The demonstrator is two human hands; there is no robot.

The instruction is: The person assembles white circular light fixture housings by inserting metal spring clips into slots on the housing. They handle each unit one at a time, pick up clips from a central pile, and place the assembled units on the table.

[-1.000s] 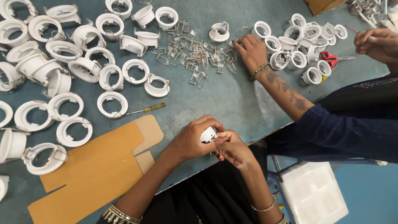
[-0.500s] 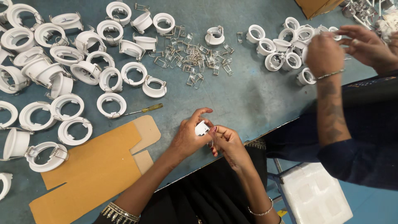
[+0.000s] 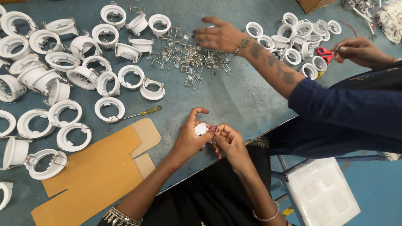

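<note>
Both hands meet at the table's (image 3: 234, 104) near edge: left hand (image 3: 190, 140) and right hand (image 3: 230, 142) pinch one small white ring (image 3: 201, 129) between them. One screwdriver (image 3: 142, 113) lies nearby; a co-worker's two hands reach opposite.

Flattened tan cardboard box blank (image 3: 90, 175) on the table's near-left; brown carton corner (image 3: 314, 4) at far edge.

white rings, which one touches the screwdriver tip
The flat white ring left of the yellow-handled screwdriver, just above the cardboard; the other rings lie clear of it.
</note>
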